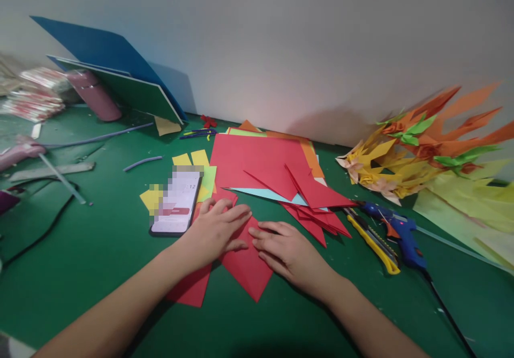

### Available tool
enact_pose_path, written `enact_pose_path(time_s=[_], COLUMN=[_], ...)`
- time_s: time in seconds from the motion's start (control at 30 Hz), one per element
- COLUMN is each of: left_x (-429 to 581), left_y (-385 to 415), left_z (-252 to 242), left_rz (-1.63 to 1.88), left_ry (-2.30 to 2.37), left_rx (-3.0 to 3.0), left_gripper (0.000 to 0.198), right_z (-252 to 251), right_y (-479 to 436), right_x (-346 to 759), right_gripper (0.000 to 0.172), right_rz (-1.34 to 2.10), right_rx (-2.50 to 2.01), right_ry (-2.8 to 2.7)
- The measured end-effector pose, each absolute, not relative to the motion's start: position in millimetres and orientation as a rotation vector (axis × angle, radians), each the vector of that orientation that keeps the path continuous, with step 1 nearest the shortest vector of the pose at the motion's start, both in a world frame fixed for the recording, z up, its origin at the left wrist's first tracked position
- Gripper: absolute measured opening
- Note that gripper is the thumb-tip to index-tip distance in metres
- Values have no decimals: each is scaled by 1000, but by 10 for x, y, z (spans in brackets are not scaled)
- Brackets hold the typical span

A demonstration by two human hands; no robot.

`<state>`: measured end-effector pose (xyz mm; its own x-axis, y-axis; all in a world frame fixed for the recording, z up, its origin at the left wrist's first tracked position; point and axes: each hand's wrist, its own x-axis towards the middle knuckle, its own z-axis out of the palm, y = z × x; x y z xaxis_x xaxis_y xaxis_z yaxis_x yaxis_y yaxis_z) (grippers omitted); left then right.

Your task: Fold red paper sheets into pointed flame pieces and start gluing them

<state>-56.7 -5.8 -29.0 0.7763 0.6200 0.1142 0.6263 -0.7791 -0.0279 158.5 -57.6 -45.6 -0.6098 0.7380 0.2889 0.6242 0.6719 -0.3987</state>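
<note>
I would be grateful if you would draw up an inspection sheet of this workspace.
Surface: green table, flecked with small specks.
Job's things: red sheet, one corner toward the person; folded red pieces heaped to its upper right.
Clutter: phone left of the sheet; cutter beside the blue glue gun, which shows a red light.
Hands: left hand and right hand both rest on the red sheet.
Cables: black cable runs from the blue glue gun out of the picture at lower right.
Surroundings: wall behind; green board and bottle at far left; paper flowers at right.
</note>
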Motion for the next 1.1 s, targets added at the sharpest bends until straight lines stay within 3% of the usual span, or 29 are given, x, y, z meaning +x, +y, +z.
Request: enact_pose_path(time_s=[0.47, 0.73, 1.1], left_x=[-523, -545, -701], left_y=[-70, -60, -17], left_z=[-273, -255, -249], left_rz=[-287, -181, -528], left_ry=[-949, -1147, -1472], left_rx=[-2818, -2821, -2789], left_gripper=[22, 33, 28], right_z=[-445, -420, -408], right_y=[-574, -597, -611], right_x=[1569, 1551, 1549], right_gripper=[18, 13, 14], right_rz=[336, 205, 189], right_rx=[-1020, -1087, -1086], right_ry=[-2456, -2465, -2458])
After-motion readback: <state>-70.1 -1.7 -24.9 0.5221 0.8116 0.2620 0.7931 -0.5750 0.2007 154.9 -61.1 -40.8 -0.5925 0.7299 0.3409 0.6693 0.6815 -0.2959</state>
